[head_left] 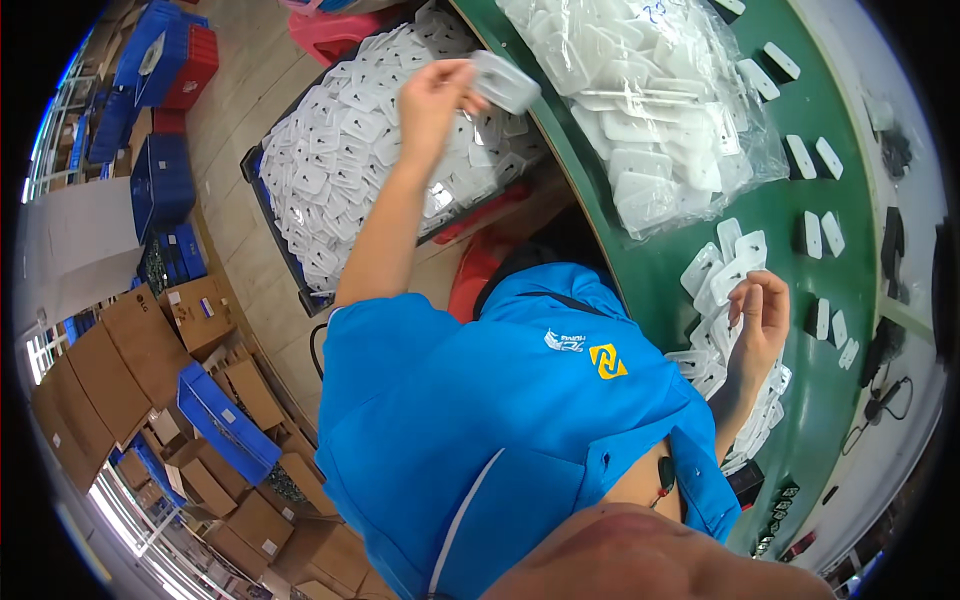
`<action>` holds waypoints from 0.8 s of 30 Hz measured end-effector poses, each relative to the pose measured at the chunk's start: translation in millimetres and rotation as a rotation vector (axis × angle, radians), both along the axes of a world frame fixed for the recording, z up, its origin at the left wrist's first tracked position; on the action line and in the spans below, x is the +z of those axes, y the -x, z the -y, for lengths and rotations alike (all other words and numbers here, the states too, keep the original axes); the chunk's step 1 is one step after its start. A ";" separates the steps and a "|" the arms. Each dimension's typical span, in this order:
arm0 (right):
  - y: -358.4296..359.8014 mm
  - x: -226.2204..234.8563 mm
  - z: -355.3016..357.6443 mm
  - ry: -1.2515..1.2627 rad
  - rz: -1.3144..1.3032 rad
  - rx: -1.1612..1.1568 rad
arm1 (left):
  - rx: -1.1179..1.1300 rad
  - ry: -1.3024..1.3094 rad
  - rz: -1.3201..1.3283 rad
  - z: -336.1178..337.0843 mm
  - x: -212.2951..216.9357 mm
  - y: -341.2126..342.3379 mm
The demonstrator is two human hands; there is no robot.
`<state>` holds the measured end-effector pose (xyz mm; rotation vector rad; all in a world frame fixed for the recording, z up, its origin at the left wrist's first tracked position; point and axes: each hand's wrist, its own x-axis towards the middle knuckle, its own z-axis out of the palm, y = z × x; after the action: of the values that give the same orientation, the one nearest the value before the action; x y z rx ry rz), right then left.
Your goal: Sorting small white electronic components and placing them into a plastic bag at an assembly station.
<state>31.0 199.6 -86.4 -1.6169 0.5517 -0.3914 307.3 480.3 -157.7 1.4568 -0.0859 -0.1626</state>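
Observation:
My left hand (436, 105) is raised over a heaped crate, its fingers pinching one end of a flat, rounded white plastic piece (504, 82) that is slightly blurred. Beneath it, many similar white plastic pieces (335, 165), with small dark marks, fill a dark crate (262, 190). At the green table, my right hand (762, 312) has its fingers curled against the edge of a white plastic piece (733, 282), which they seem to grip. That piece lies on a loose pile (703, 270) stretching along my right forearm.
A clear plastic bag (655, 110) full of white pieces lies on the green table (800, 245). Several small white-and-black blocks (812, 235) stand in pairs along its far right side. Cardboard boxes (130, 350) and blue bins (228, 425) line the left. A red stool (330, 35) stands behind the crate.

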 end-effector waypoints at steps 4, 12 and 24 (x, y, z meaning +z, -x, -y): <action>6.0 -3.4 2.8 0.026 -0.036 -0.034 | 0.242 -0.005 -0.021 -56.6 -62.0 -63.2; 23.9 -8.3 5.8 0.057 -0.122 -0.207 | 0.549 -0.497 -0.185 -108.2 -111.2 -163.4; 27.7 -3.0 3.3 0.116 -0.171 -0.311 | 0.560 -1.177 -0.355 -125.4 -170.2 -248.3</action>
<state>3.3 196.3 -89.4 -1.6887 0.9308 -0.5254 555.6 605.7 -328.0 2.5167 0.8309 0.0109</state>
